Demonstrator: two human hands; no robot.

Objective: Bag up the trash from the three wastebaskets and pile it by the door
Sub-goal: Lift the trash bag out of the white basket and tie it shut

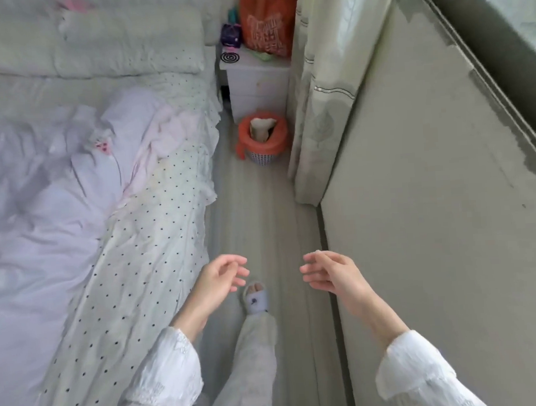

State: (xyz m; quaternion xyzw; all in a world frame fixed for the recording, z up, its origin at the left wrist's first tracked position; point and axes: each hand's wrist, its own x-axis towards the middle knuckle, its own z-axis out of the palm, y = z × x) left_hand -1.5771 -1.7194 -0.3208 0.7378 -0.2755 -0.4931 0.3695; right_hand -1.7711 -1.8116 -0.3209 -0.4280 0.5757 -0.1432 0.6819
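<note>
Hands: left hand [222, 279] and right hand [327, 274] empty, fingers loose — raised fwd, prob. readying to reach. Wastebasket [263, 140], orange liner, paper inside — on floor below nightstand [258, 87], well ahead.

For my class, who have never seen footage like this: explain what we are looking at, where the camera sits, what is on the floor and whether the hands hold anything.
There is no machine here. One camera worn on a person's head looks forward and down. The left hand and right hand reach ahead with relaxed fingers and hold nothing. Between the bed and the wall, a narrow strip of floor leads to a wastebasket lined with an orange bag, with trash in it. It stands in front of a white nightstand, beside a curtain. One slippered foot shows below.
</note>
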